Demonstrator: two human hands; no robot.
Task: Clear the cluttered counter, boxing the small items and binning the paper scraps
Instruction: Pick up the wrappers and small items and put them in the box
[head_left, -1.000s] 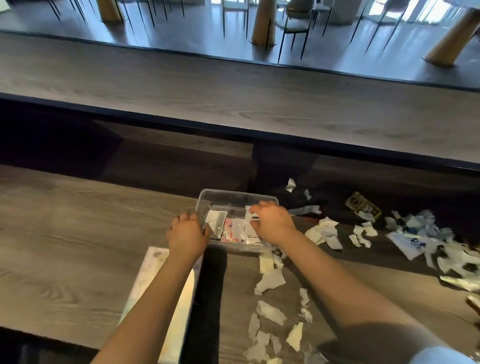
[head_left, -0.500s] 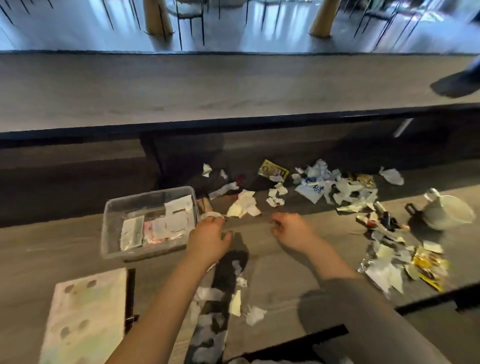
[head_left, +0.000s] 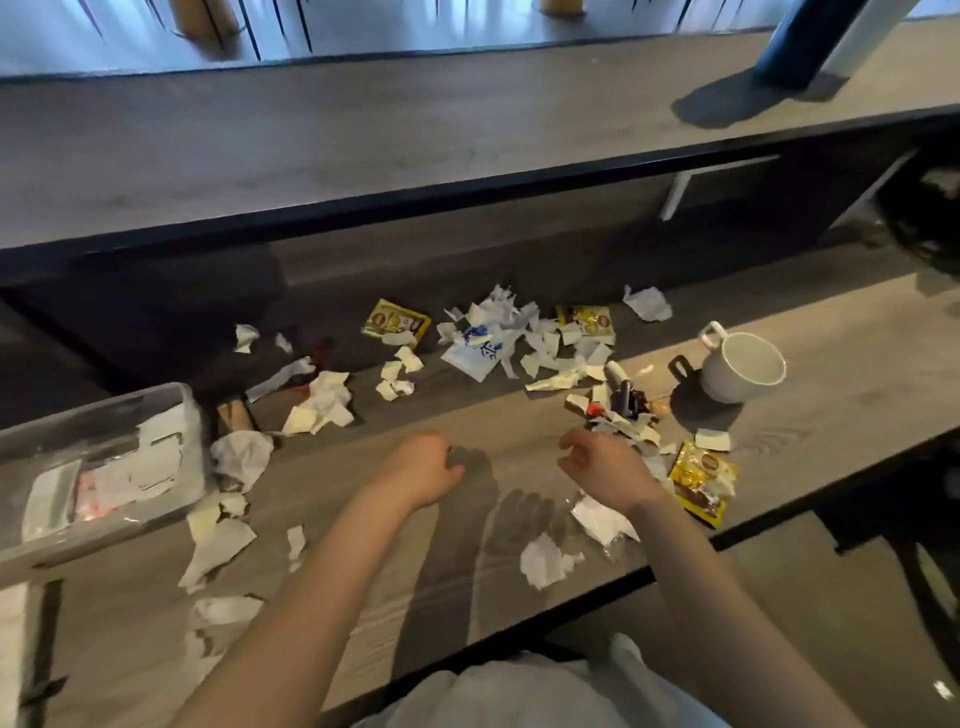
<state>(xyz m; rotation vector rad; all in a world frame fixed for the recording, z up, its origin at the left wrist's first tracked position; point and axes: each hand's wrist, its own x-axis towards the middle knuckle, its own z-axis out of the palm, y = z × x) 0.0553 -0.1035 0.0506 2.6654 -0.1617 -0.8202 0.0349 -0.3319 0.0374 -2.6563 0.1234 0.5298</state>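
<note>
Left hand (head_left: 426, 470) has moved off the clear box (head_left: 93, 414) of packets (head_left: 52, 499), grip curled, cannot tell if holding; right hand (head_left: 605, 473), grip loosely spread

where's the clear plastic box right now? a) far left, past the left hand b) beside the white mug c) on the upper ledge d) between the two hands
a: the clear plastic box sits at the left end of the counter, well left of the left hand, with the white mug far off to the right.
</note>
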